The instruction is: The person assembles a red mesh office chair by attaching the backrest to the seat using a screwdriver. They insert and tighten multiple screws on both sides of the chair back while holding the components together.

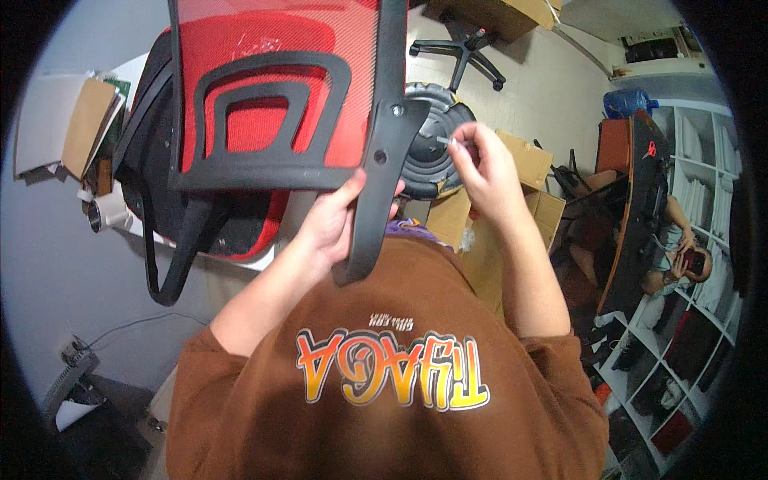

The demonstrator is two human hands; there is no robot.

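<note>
A red mesh chair backrest with a black frame stands upright before me. Along its right side runs a black curved bracket, with a silver bolt head near its top and an open hole below that. My left hand is closed round the backrest's lower corner and the bracket, thumb in front and fingertips showing behind. To the right of the bracket, my right hand pinches a small, pale, slim piece, perhaps a bolt; its exact kind is too blurred to tell.
A red-and-black chair seat with a looped armrest lies behind the backrest at left. Beyond my right hand are a ribbed black disc, cardboard and a five-legged chair base. Another person is by white shelves at right.
</note>
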